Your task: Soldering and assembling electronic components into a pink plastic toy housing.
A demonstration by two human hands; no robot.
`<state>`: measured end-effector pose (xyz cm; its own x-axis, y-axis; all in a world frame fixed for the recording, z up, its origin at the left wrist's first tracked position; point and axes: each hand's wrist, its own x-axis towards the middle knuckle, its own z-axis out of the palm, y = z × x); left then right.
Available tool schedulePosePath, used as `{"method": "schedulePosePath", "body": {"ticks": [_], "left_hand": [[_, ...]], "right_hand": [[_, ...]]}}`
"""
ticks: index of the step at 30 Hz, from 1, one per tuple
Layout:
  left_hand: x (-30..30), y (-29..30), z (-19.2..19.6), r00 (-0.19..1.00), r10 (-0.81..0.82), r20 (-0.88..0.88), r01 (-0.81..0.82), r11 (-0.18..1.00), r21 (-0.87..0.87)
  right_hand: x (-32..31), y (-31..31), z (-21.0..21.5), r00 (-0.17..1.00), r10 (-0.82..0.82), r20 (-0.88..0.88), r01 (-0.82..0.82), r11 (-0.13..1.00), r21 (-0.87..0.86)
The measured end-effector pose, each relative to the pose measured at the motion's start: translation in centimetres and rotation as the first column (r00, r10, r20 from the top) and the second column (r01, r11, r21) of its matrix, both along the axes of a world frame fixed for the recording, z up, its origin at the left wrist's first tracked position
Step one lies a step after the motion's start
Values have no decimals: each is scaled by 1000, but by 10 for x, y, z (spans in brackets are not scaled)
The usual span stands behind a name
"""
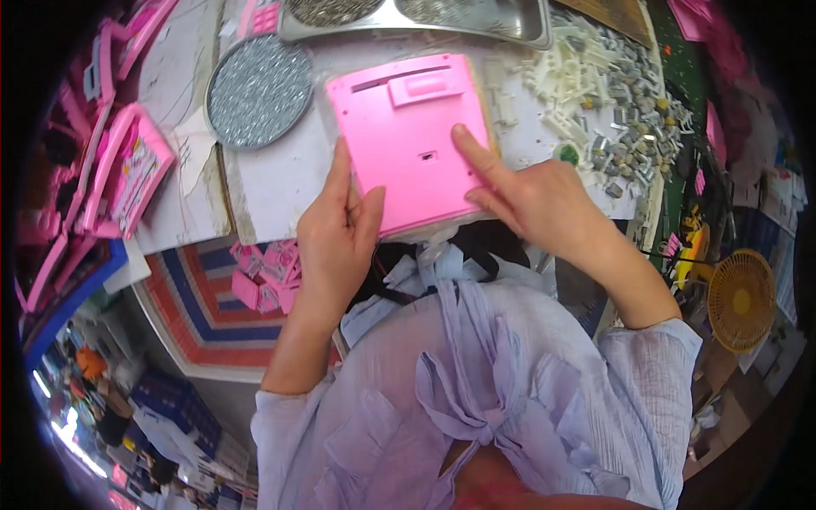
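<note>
A flat pink plastic case (399, 174) lies between my two hands above the near edge of the white worktable. It has a long slot near its far end, a raised block beside that slot, and a small rectangular opening near the middle. My left hand (340, 221) is closed around the left edge, thumb near the lower left corner. On the other side my right hand (531, 191) grips the right edge, its thumb pressed on the face. The underside of the case and some of my fingertips are hidden.
A round tray (259, 92) of small metal pieces stands beyond my left hand. At the far edge is a metal tray (476, 32) with compartments. White plastic parts (557, 81) and small metal motors (633, 140) are heaped at right. Pink casings (127, 170) are stacked at left; a striped basket (183, 314) sits below.
</note>
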<state>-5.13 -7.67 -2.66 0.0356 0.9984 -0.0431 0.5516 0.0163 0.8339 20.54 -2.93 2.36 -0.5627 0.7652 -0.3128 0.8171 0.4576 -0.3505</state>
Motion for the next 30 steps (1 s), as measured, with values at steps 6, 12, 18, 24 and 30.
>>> {"method": "schedulePosePath", "body": {"ticks": [6, 12, 18, 24, 30], "left_hand": [[-8, 8, 19, 1000, -28, 14, 29, 993, -111], [-74, 81, 5, 970, 141, -198, -102, 975, 197], [-90, 109, -1, 722, 152, -675, 72, 954, 292], [-98, 107, -15, 762, 211, -612, 36, 930, 366], [-103, 113, -13, 713, 280, -643, -21, 925, 379]], "right_hand": [[-5, 11, 10, 988, 126, 87, -138, 979, 149], [-23, 52, 33, 896, 433, 94, -443, 879, 177], [-142, 153, 19, 837, 543, 66, -508, 725, 466], [-199, 189, -45, 795, 606, -1, -486, 639, 596], [-228, 195, -56, 853, 522, -17, -382, 644, 663]]}}
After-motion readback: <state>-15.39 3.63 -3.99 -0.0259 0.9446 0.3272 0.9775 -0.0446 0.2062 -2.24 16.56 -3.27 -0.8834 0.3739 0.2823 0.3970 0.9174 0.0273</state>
